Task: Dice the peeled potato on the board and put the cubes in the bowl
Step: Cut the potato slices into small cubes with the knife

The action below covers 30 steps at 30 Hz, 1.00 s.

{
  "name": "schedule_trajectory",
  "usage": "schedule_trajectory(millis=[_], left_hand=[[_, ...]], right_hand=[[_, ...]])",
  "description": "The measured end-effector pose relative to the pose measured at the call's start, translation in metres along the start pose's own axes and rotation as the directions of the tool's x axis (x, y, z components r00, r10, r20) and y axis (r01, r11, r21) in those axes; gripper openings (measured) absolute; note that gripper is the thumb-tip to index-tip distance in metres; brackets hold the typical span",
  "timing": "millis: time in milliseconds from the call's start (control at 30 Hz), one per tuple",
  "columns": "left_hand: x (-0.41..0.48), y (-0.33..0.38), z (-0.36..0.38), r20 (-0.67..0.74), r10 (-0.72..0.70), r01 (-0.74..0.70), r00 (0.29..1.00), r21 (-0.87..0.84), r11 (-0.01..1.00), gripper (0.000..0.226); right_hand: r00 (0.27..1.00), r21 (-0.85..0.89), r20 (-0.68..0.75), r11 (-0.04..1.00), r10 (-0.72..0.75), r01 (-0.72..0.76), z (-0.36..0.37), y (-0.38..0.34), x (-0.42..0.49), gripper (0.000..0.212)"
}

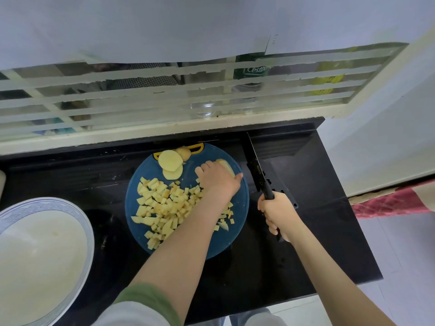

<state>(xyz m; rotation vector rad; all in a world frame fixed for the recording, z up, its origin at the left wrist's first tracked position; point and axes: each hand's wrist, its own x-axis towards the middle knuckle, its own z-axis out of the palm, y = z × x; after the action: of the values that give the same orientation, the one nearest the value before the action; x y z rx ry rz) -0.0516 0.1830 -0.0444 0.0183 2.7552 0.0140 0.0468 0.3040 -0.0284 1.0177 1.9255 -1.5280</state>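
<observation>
Well, the head view is the only one to go on. It looks down on a round blue cutting board (226,241) lying on a black tabletop (310,231), with its yellow handle (199,147) pointing toward a barred window (164,95).

The left hand (219,182) reaches across the board, palm down. Its fingers are curled over a pale potato chunk (226,166) at the far right of the board, and the thumb lies along the chunk's near side.

The right hand (279,214) is off the board to the right, wrapped tight around the black handle of a knife (255,165). The dark blade points away toward the window, beside the board's right edge. Whether the blade touches the tabletop, I cannot tell.

A loose heap of potato cubes (164,203) covers the middle and left of the board, and a few more show to the right of the left forearm. Two round potato slices (170,162) overlap at the far edge of the board, with a small brownish end piece (185,152) just behind them.

The white bowl (87,234) with a blue patterned rim sits on the tabletop to the left, apart from the board. No cubes show in it.

A green-cuffed sleeve (146,302) covers the left upper arm. Behind the window glass stands a green bottle (255,69). A red cloth (388,204) lies at the right edge.
</observation>
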Motion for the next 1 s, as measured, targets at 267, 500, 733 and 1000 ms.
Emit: schedule_trajectory(millis=[267,500,733,1000], left_hand=[[0.013,-0.008,0.002,-0.132,0.415,-0.410,0.900,0.063,0.910,0.058],[0.034,-0.042,-0.009,-0.082,0.589,-0.572,0.804,0.163,0.804,0.051],[0.042,-0.065,-0.014,-0.035,0.597,-0.594,0.801,0.078,0.801,0.046],[0.041,-0.065,-0.002,-0.067,0.551,-0.555,0.832,-0.059,0.830,0.044]], right_hand=[[0.999,-0.011,0.006,0.999,-0.032,0.032,-0.006,-0.001,0.008,0.008],[0.999,-0.015,0.048,1.000,-0.025,0.025,0.008,-0.009,0.011,0.009],[0.996,-0.087,0.028,0.993,-0.081,0.083,0.029,-0.011,0.015,0.012],[0.989,-0.364,-0.051,0.924,-0.142,0.114,0.044,-0.006,0.024,0.020]])
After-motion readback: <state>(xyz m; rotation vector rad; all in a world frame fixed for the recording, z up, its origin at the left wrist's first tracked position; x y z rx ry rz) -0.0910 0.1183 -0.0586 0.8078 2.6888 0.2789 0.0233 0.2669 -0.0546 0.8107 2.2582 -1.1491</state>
